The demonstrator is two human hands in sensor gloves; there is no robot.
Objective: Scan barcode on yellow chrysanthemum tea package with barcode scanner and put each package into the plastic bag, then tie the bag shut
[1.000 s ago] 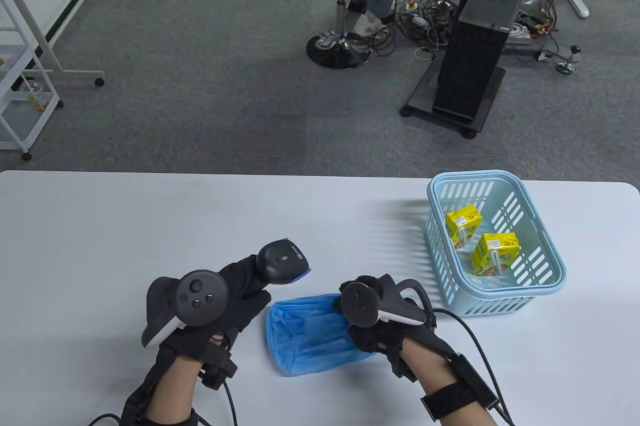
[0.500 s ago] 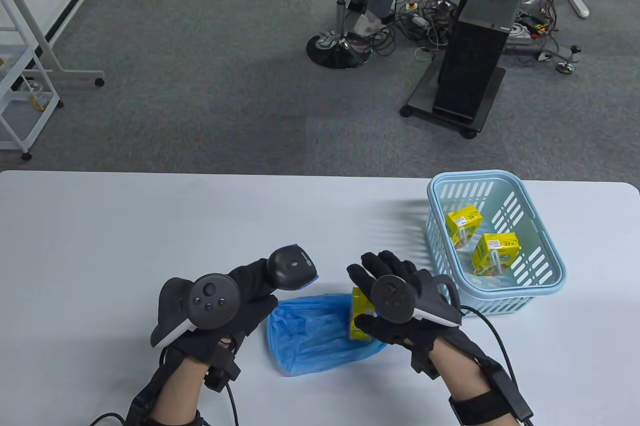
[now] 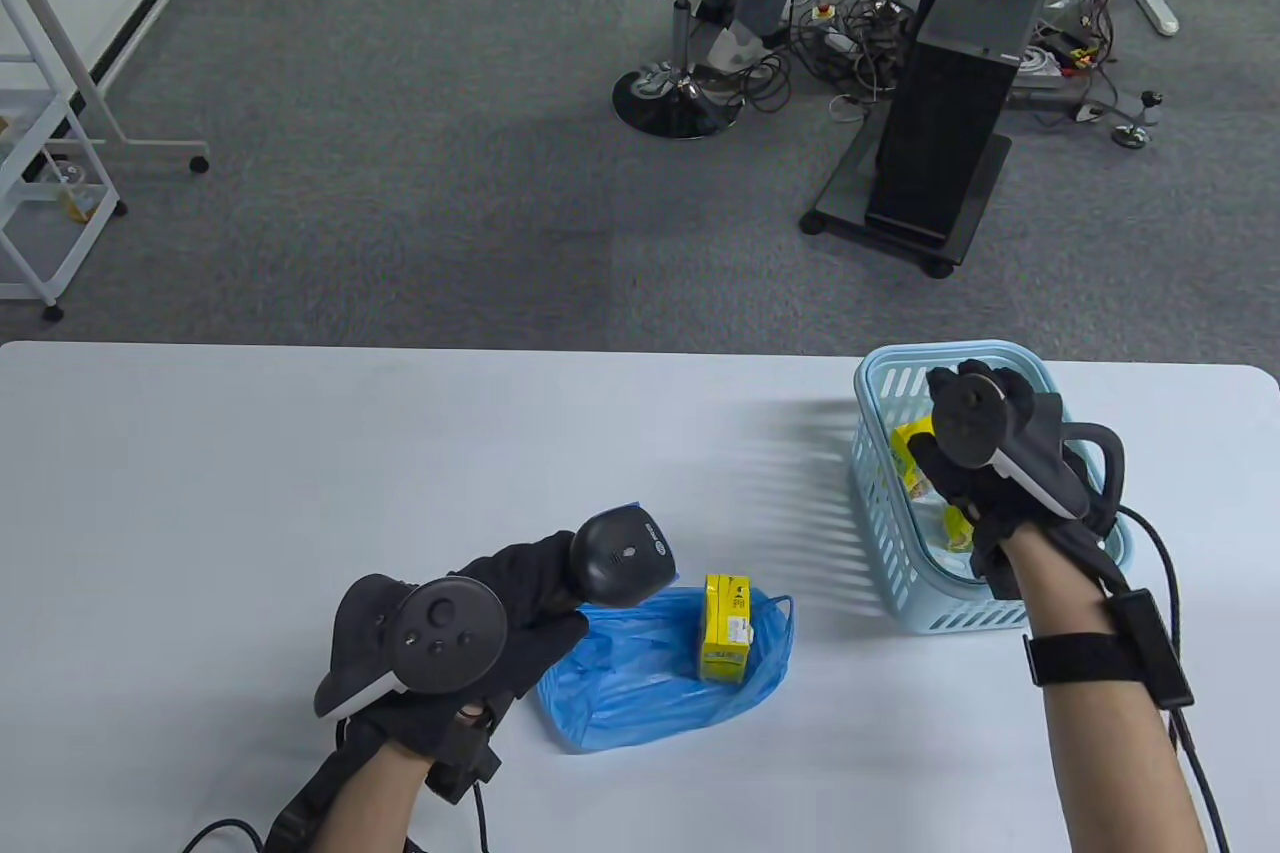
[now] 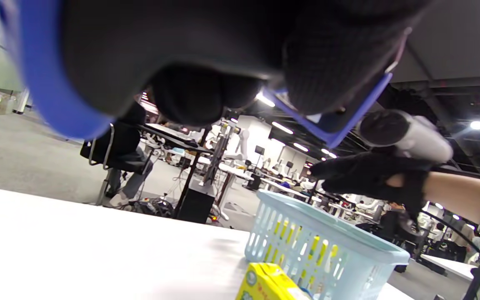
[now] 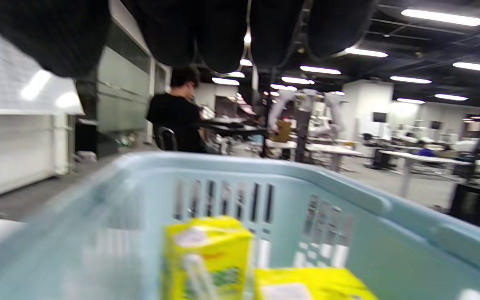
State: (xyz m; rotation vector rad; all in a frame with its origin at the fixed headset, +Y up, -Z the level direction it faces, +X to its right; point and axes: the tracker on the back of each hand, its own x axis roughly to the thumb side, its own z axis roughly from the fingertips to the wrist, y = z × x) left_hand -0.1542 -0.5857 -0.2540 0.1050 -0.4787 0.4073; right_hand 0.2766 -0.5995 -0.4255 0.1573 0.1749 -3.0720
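Note:
My left hand (image 3: 520,598) grips the black barcode scanner (image 3: 625,558) just left of the blue plastic bag (image 3: 640,683), which lies flat on the table. One yellow tea package (image 3: 725,628) stands on the bag near its opening. My right hand (image 3: 950,478) hovers over the light blue basket (image 3: 885,503) with loose fingers that hold nothing. Two more yellow packages (image 5: 206,260) lie in the basket below the right fingers (image 5: 223,33). In the left wrist view the scanner (image 4: 140,54) fills the top, with the basket (image 4: 319,250) beyond.
The white table (image 3: 300,453) reaches from the left edge to behind the basket. Beyond its far edge are a black chair (image 3: 680,13), a computer tower (image 3: 950,93) on a wheeled stand, and tangled floor cables. A seated person (image 5: 177,112) shows in the right wrist view.
My right hand let go of the yellow package on the blue bag and moved right and away, up over the basket. My left hand with the scanner drifted slightly right.

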